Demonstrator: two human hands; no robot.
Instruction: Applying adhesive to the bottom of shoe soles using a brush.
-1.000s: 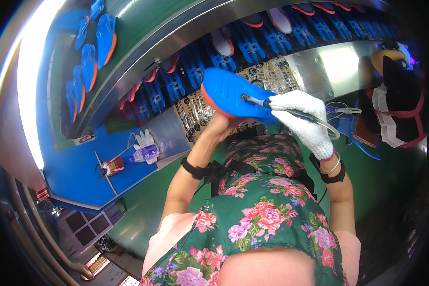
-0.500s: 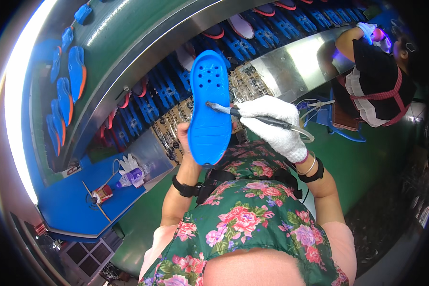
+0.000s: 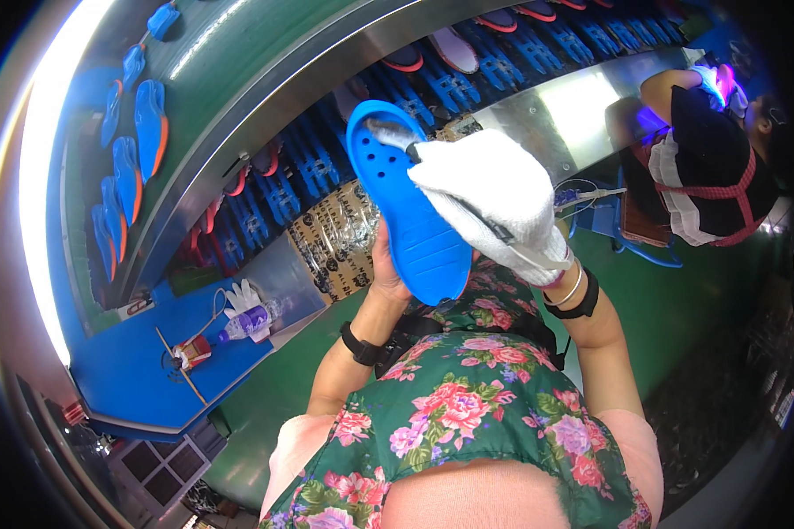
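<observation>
A blue shoe sole (image 3: 419, 234) with small round holes at its toe end is tilted in front of me. My bare left hand (image 3: 386, 264) grips it from the left edge and underneath; most of those fingers are hidden behind the sole. In a white knit glove, my right hand (image 3: 485, 198) is closed around a brush (image 3: 393, 134) with a dark handle and a thin tube running back past the wrist. The brush's bristles touch the toe end of the sole, near its rim. The glove covers part of the sole's right side.
Behind the sole runs a rack of blue holders (image 3: 512, 66) with shoe parts. A green conveyor (image 3: 212, 88) at left carries several blue soles (image 3: 152, 128). A blue side table (image 3: 128, 370) holds a purple-labelled bottle (image 3: 245, 324). At right sits another person (image 3: 710, 163).
The brush has moved from mid-sole up to the toe end. The sole has turned, its heel swinging right, and my left hand has shifted right with it.
</observation>
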